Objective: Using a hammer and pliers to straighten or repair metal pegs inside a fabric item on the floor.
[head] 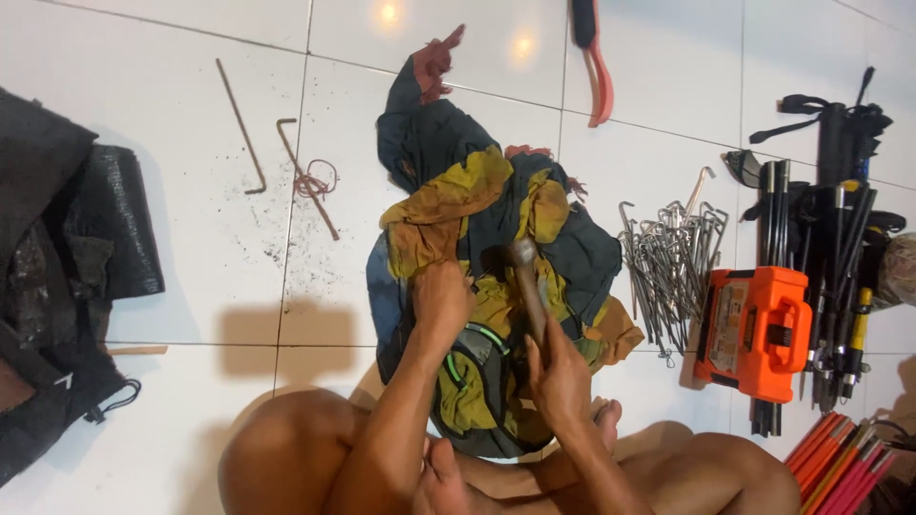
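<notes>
— On the white tile floor (172, 315), between the seated person's bare knees: what's there?

— A crumpled heap of dark blue and mustard-yellow fabric (496, 238), a reddish scrap at its far end. Left hand (441, 296) pressed down on the middle of the heap, fingers curled shut over a fold of the yellow cloth.

— And the other hand?

— Right hand (558, 372) wrapped tight around the handle of a hammer (528, 277). Hammer head sits over the fabric, just beside the left hand. It's blurred, so I cannot tell whether it touches the cloth.

— Surroundings?

— To the person's right, a pile of grey metal tent pegs (673, 262) with hooked ends, just beside the fabric. Past those, an orange plastic case (754, 329), then a bundle of black poles (825, 286) with straps. Orange and pink rods (840, 463) lie at the lower corner. Two bent rusty pegs (277, 162) rest on the tiles to the left, one with a loop of reddish cord. Black bag (57, 286) at the far left edge. An orange-handled tool (596, 67) lies beyond the heap.
</notes>
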